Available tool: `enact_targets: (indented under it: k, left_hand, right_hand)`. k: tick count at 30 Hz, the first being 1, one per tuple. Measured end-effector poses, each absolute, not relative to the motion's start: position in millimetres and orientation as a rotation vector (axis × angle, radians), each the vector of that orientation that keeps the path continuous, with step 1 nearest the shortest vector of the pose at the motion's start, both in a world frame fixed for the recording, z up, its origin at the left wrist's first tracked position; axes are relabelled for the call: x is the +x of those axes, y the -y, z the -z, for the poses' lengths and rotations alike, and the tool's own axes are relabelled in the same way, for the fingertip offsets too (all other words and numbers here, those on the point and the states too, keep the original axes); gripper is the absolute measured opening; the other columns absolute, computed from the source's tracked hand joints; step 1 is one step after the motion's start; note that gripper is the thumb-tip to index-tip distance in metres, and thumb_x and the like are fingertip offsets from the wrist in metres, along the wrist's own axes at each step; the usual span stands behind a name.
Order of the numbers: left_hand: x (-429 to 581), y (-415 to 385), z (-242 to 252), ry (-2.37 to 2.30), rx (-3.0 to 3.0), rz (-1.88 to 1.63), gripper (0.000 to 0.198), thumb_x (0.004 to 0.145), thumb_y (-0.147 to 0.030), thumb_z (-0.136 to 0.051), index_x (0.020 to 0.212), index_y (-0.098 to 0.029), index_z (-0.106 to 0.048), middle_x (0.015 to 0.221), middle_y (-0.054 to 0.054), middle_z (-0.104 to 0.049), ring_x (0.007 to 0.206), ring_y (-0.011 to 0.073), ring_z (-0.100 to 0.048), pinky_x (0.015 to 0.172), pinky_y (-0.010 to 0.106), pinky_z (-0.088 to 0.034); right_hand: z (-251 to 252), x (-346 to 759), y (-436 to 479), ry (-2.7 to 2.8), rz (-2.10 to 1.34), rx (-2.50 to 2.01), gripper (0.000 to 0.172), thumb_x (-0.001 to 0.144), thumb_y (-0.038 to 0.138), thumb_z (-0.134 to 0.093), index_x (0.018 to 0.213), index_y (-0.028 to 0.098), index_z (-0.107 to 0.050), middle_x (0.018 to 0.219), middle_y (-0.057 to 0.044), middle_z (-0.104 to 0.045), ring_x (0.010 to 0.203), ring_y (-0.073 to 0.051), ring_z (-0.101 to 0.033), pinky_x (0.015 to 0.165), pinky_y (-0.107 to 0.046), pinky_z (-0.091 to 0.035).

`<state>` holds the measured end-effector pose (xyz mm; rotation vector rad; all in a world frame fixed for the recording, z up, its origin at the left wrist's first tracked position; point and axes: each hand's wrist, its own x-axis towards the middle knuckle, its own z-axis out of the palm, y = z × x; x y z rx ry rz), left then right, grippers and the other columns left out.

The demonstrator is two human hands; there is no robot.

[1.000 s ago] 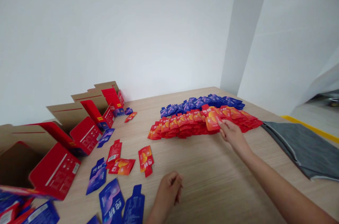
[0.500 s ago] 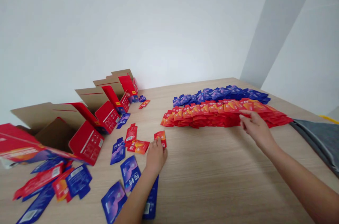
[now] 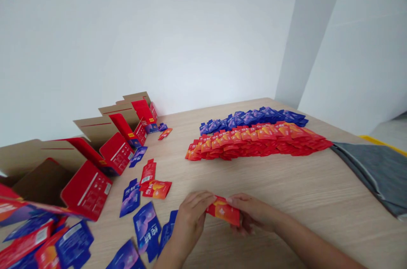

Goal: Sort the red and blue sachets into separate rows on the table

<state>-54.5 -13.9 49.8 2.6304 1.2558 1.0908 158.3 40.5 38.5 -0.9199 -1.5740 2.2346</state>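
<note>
A red packet (image 3: 224, 211) with an orange print is held above the front of the table between my two hands. My left hand (image 3: 194, 214) pinches its left end, fingers over the top. My right hand (image 3: 251, 209) grips the right side, thumb on the upper edge and the other fingers partly hidden behind it. Whether more than one packet is in the grip, I cannot tell. Left of my hands lie a red-orange packet (image 3: 157, 189), a red packet with a barcode (image 3: 148, 173) and several blue packets (image 3: 146, 228).
Overlapping red packets (image 3: 254, 139) form a long row, with a row of blue packets (image 3: 251, 117) behind. Open red cartons (image 3: 87, 190) line the left side. Loose mixed packets (image 3: 47, 241) lie at the front left. Grey cloth (image 3: 372, 171) covers the right edge.
My right hand has left the red row and come to the middle front. My left hand has brought the red packet from the table to meet it. The view has shifted slightly.
</note>
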Motion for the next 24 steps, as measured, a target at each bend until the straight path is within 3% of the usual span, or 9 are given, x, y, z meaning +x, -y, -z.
enact_targets:
  k: [4, 7, 10, 13, 16, 19, 21, 24]
  left_hand:
    - [-49.0, 9.2, -46.3, -1.37, 2.449, -1.238, 0.042, 0.084, -0.011, -0.043, 0.122, -0.025, -0.05, 0.12, 0.007, -0.059, 0.117, 0.0197, -0.049, 0.097, 0.039, -0.042]
    - [-30.9, 4.4, -37.2, -1.608, 1.762, -1.522, 0.041, 0.086, -0.028, -0.044, 0.126, -0.018, -0.043, 0.128, 0.013, -0.051, 0.118, 0.0231, -0.048, 0.095, 0.043, -0.042]
    - [-4.7, 0.2, -33.6, -1.406, 1.154, -1.336, 0.05, 0.083, -0.056, -0.038, 0.101, -0.012, -0.052, 0.088, 0.013, -0.067, 0.076, 0.0215, -0.066, 0.062, 0.033, -0.053]
    - [14.5, -2.9, -37.3, -1.168, 0.937, -1.066, 0.054, 0.067, -0.068, -0.052, 0.079, -0.015, -0.05, 0.046, 0.0, -0.056, 0.034, 0.0122, -0.05, 0.035, 0.022, -0.038]
    - [21.2, -4.7, -43.3, -1.116, 0.891, -1.099, 0.049, 0.062, -0.062, -0.062, 0.077, -0.017, -0.047, 0.035, -0.008, -0.045, 0.026, 0.007, -0.037, 0.029, 0.017, -0.027]
    - [17.9, -6.2, -47.1, -1.15, 0.901, -1.106, 0.048, 0.064, -0.066, -0.055, 0.071, -0.019, -0.047, 0.028, -0.012, -0.033, 0.023, 0.0074, -0.031, 0.027, 0.017, -0.02]
    - [6.3, -7.3, -48.2, -1.226, 0.961, -1.082, 0.05, 0.067, -0.07, -0.045, 0.061, -0.02, -0.044, 0.026, -0.01, -0.03, 0.023, 0.0081, -0.03, 0.028, 0.018, -0.022]
    - [-34.3, -9.3, -49.3, -1.442, 1.175, -1.108, 0.049, 0.075, -0.064, -0.038, 0.053, -0.02, -0.043, 0.033, -0.005, -0.04, 0.03, 0.0088, -0.037, 0.036, 0.021, -0.031]
  right_hand:
    - [-47.0, 160.4, -30.3, 1.344, -2.266, -0.92, 0.044, 0.068, 0.057, -0.062, 0.078, 0.015, -0.054, 0.041, 0.006, -0.051, 0.027, -0.003, -0.03, 0.027, -0.014, -0.015]
    - [-48.1, 158.6, -31.4, 1.275, -2.017, -0.96, 0.045, 0.068, 0.059, -0.059, 0.08, 0.015, -0.053, 0.036, 0.01, -0.042, 0.026, -0.002, -0.021, 0.029, -0.016, -0.013]
    - [-48.1, 154.0, -33.6, 1.422, -1.709, -1.003, 0.045, 0.074, 0.06, -0.052, 0.077, 0.016, -0.052, 0.036, 0.01, -0.037, 0.029, -0.004, -0.023, 0.032, -0.017, -0.017]
    - [-44.6, 148.6, -31.4, 1.626, -1.444, -1.013, 0.042, 0.079, 0.058, -0.047, 0.074, 0.016, -0.052, 0.043, 0.006, -0.044, 0.034, -0.005, -0.032, 0.036, -0.018, -0.025]
    - [-40.2, 144.2, -29.2, 1.69, -1.381, -1.038, 0.043, 0.085, 0.056, -0.039, 0.076, 0.016, -0.052, 0.042, 0.007, -0.041, 0.034, -0.006, -0.032, 0.036, -0.019, -0.024]
    - [-44.6, 143.4, -40.2, 1.718, -1.343, -1.056, 0.04, 0.086, 0.053, -0.038, 0.077, 0.016, -0.052, 0.038, 0.008, -0.036, 0.033, -0.007, -0.032, 0.036, -0.018, -0.024]
    - [-55.1, 146.8, -61.0, 1.683, -1.262, -1.111, 0.036, 0.084, 0.051, -0.042, 0.076, 0.017, -0.05, 0.039, 0.008, -0.04, 0.033, -0.007, -0.035, 0.035, -0.018, -0.026]
    - [-75.5, 159.0, -108.4, 1.549, -1.111, -1.257, 0.028, 0.084, 0.043, -0.044, 0.069, 0.019, -0.045, 0.045, 0.004, -0.051, 0.035, -0.008, -0.042, 0.036, -0.018, -0.031]
